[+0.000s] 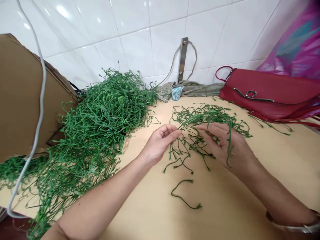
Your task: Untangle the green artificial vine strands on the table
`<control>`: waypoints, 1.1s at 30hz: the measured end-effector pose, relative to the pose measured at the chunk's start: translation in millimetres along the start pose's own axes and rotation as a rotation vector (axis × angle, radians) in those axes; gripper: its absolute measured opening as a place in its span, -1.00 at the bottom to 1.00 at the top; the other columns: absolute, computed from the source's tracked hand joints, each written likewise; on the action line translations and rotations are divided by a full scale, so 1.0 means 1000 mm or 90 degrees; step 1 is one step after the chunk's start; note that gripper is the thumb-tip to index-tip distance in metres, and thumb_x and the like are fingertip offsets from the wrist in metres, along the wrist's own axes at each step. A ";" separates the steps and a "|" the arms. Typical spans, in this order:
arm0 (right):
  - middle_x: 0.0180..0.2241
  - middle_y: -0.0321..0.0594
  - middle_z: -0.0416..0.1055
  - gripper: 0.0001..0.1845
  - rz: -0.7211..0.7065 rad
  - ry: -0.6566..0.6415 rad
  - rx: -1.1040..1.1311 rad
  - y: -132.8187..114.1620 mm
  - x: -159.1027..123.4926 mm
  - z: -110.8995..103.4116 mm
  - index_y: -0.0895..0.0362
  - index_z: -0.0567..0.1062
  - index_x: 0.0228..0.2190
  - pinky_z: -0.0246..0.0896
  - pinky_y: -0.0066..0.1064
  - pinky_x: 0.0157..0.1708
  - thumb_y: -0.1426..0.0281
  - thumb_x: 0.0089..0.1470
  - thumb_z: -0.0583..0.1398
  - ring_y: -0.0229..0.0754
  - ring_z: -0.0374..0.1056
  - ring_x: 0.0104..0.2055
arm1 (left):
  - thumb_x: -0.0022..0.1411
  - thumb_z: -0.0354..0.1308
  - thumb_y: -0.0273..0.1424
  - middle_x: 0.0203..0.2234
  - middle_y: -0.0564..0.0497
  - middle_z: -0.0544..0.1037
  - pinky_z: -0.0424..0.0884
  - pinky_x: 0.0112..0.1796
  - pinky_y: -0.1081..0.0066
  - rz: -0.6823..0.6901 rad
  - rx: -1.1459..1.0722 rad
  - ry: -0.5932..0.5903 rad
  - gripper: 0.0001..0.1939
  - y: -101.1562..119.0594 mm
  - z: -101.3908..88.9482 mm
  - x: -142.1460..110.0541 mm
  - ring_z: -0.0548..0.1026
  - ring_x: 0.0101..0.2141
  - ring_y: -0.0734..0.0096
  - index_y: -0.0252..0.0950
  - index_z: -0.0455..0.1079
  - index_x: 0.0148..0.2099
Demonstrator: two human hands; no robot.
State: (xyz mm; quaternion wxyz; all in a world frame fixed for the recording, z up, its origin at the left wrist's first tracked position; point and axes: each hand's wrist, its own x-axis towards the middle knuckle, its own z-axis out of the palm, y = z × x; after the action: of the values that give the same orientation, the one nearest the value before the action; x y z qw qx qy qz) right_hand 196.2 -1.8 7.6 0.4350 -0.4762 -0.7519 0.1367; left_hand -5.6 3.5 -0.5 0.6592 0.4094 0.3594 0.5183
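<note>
Left hand (158, 144) half open, curled fingers (172, 130) just beside a loose tangle of green strands (197, 133) in the middle of the worktop (250, 196). Right hand (223, 143) over the tangle, fingers closed on a strand. One lone strand (183, 195) lying apart, nearer the body. Big green heap (100, 120) to the left, against a cardboard box (25, 93); red handbag (270, 93) beyond, at the far right.

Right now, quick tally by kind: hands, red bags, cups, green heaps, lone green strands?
Hands: 2 (left hand, right hand)
Red handbags: 1 (red handbag)
Cups: 1 (clear cup)
Green heaps: 1 (large green heap)
Lone green strands: 1 (lone green strand)
Total: 6
</note>
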 end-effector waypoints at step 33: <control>-0.41 -0.18 0.59 -0.71 0.255 -0.210 0.193 -0.018 -0.008 0.004 0.07 0.54 -0.40 0.38 -0.32 -0.39 0.11 0.13 0.22 -0.11 0.49 -0.36 | 0.13 0.41 -0.24 -0.43 0.06 0.54 0.37 -0.26 0.44 0.009 0.203 -0.145 -0.68 -0.004 -0.003 -0.001 0.49 -0.38 0.53 -0.35 0.41 -0.26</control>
State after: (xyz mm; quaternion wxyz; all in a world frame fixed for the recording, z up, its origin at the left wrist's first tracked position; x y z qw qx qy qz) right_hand 184.2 -16.9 12.3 0.3371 -0.5161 -0.6747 0.4059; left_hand -6.6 2.3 -4.9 0.6187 0.5674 0.3569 0.4096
